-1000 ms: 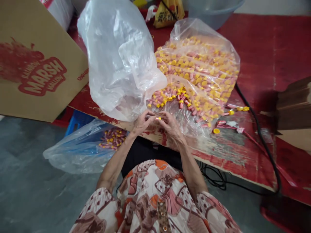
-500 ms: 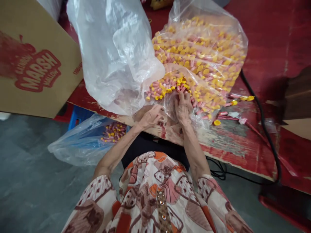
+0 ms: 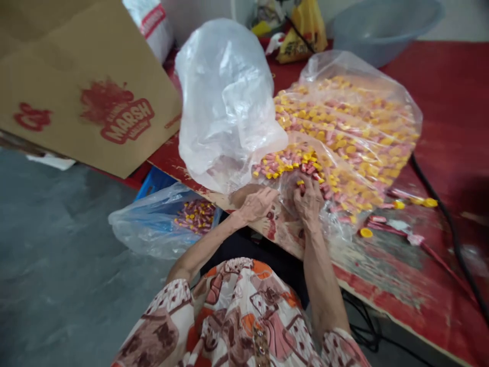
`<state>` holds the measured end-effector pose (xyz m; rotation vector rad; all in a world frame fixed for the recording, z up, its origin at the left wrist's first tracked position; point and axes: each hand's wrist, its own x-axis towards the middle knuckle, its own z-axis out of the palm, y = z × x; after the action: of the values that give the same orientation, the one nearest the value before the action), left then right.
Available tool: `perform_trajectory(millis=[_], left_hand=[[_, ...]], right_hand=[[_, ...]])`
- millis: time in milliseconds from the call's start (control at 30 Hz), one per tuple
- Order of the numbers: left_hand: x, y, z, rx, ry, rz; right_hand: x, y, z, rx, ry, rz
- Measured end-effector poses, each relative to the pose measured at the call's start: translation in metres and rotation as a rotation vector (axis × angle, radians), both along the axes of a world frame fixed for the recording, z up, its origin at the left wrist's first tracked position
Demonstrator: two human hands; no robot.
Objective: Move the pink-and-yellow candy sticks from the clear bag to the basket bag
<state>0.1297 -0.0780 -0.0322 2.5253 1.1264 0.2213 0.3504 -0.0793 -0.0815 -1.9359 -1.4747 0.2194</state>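
My right hand [image 3: 307,199] rests on the edge of a heap of small pink and yellow pieces [image 3: 290,163] spilling from the mouth of a large clear bag [image 3: 355,122]. Its bent fingertips are dug in among the pieces. My left hand [image 3: 257,204] lies just to its left at the table's front edge, fingers curled shut, and what they hold is hidden. A puffed-up clear bag [image 3: 229,102] stands right behind my left hand.
The worn red table [image 3: 439,102] carries a loose yellow cap [image 3: 365,233], pink scraps and a black cable [image 3: 446,214]. Below the table's edge on the left sits a bag [image 3: 153,229] with more pieces. A marshmallow carton [image 3: 87,92] stands at the left, a grey basin [image 3: 378,25] at the back.
A second ago both hands pinched one small piece in front of me. My right hand has since gone forward into the heap. The camera has swung to the left.
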Motion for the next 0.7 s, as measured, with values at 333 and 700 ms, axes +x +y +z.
perform_trajectory(millis=[333,700], left_hand=[[-0.012,-0.011,0.003,0.01,-0.188,0.196],[-0.208,-0.073,-0.004,0.293,0.038,0.803]], right_hand=[[-0.023,-0.01,0.035,0.074,0.346,-0.097],[-0.088,-0.026,-0.003,0.06,0.328,0.325]])
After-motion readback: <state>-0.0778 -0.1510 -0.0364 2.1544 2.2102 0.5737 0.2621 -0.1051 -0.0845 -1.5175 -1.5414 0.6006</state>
